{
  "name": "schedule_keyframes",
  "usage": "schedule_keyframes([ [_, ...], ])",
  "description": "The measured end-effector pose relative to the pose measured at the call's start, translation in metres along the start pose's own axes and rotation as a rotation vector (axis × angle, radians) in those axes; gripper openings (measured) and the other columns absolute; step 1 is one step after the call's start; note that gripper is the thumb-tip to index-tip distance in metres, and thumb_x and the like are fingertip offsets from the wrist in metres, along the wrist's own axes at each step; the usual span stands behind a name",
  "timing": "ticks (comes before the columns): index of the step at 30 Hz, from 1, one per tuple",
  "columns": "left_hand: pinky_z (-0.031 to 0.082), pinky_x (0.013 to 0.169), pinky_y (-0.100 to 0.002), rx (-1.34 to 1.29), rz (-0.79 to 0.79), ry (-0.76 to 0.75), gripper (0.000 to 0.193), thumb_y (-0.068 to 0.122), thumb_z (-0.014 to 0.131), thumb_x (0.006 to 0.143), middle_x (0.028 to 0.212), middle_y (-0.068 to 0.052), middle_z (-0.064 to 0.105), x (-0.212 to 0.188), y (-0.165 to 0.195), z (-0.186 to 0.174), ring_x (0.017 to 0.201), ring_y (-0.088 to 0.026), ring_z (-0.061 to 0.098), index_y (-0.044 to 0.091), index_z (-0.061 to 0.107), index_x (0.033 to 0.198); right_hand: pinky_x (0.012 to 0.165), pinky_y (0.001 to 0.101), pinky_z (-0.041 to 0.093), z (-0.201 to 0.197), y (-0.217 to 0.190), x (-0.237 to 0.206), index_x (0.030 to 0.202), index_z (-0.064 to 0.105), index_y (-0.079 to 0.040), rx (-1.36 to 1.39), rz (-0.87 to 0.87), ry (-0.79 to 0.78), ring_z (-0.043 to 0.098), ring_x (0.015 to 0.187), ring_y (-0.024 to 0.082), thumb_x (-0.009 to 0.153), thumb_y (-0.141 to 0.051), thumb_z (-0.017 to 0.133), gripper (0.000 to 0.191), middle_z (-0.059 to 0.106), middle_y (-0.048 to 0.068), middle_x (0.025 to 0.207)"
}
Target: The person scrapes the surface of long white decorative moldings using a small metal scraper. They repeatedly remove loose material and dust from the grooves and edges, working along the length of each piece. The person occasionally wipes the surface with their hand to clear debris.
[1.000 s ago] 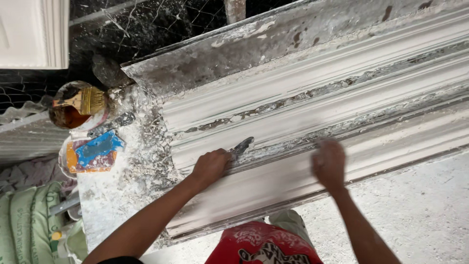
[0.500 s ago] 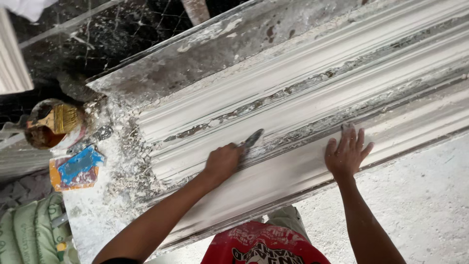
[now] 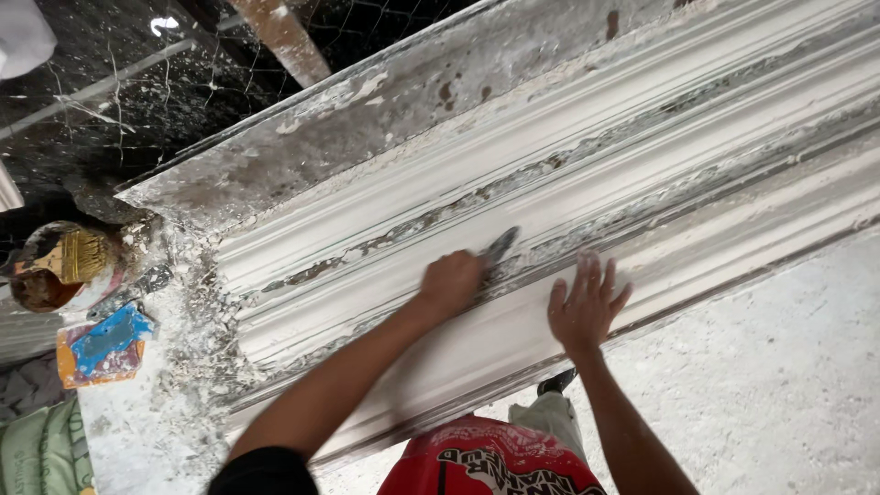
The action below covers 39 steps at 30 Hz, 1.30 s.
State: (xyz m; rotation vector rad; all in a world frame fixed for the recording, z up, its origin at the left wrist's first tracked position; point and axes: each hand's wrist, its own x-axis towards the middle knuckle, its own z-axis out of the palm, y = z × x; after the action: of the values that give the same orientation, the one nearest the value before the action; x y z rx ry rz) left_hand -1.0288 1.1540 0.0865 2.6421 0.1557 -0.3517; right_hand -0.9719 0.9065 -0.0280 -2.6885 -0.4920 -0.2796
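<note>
The left hand [image 3: 451, 282] was clenched tight round the handle of a scraper [image 3: 500, 247], its dark blade pressed into a groove of the long white plaster cornice moulding [image 3: 642, 174], about midway across its width and well in from the moulding's left end. Just beside it, the right hand [image 3: 583, 307] lay flat on the moulding's lower band near the front edge, fingers released and spread, gripping nothing. Off the moulding's left end, plaster crumbs [image 3: 197, 357] littered the bench, near a brush in a pot [image 3: 69, 261] and a blue-and-orange packet [image 3: 103, 344]
</note>
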Motion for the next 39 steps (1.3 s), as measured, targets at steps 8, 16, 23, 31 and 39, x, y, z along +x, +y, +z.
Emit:
schedule_keyframes([
  [8, 0.058, 0.078, -0.052, 0.060, -0.164, -0.054, 0.023, 0.029, 0.061, 0.095, 0.101, -0.018, 0.072, 0.045, 0.030, 0.007, 0.091, -0.039, 0.071, 0.011, 0.073, 0.101, 0.119, 0.0737, 0.003, -0.002, 0.010, -0.003, 0.154, 0.036, -0.002, 0.192, -0.082, -0.085, 0.019, 0.158, 0.041, 0.107, -0.041, 0.036, 0.061, 0.031, 0.022, 0.166],
  [16, 0.058, 0.071, -0.052, 0.141, -0.101, -0.005, 0.023, 0.020, 0.058, 0.096, 0.100, -0.018, 0.071, 0.085, 0.070, 0.021, 0.089, -0.038, 0.071, 0.011, 0.071, 0.113, 0.128, 0.0615, 0.008, -0.020, 0.167, 0.077, 0.164, 0.020, -0.003, 0.365, -0.262, 0.062, 0.015, 0.158, 0.044, 0.110, -0.045, 0.031, 0.070, 0.021, 0.023, 0.171],
  [23, 0.059, 0.076, -0.050, 0.144, -0.183, -0.041, 0.027, 0.022, 0.061, 0.094, 0.110, -0.011, 0.073, 0.089, 0.080, 0.015, 0.092, -0.035, 0.071, 0.018, 0.072, 0.118, 0.123, 0.0710, 0.010, -0.037, 0.287, 0.184, 0.153, 0.043, -0.002, -0.033, -0.034, 0.034, 0.023, 0.158, 0.048, 0.110, -0.037, 0.039, 0.056, 0.036, 0.022, 0.166],
  [31, 0.060, 0.075, -0.049, 0.139, -0.098, -0.003, 0.026, 0.021, 0.062, 0.096, 0.112, -0.013, 0.073, 0.090, 0.075, 0.017, 0.093, -0.034, 0.072, 0.018, 0.072, 0.120, 0.122, 0.0705, 0.017, -0.040, 0.279, 0.178, 0.148, 0.056, 0.000, -0.010, -0.063, 0.065, 0.033, 0.156, 0.044, 0.109, -0.034, 0.047, 0.053, 0.050, 0.022, 0.157],
  [39, 0.060, 0.068, -0.049, 0.072, -0.011, 0.106, 0.027, 0.022, 0.061, 0.096, 0.106, -0.013, 0.074, 0.125, 0.101, 0.038, 0.082, -0.034, 0.072, 0.016, 0.074, 0.119, 0.118, 0.0733, 0.018, -0.040, 0.284, 0.176, 0.145, 0.058, -0.001, -0.026, -0.077, 0.060, 0.034, 0.153, 0.046, 0.106, -0.033, 0.047, 0.052, 0.050, 0.023, 0.155],
])
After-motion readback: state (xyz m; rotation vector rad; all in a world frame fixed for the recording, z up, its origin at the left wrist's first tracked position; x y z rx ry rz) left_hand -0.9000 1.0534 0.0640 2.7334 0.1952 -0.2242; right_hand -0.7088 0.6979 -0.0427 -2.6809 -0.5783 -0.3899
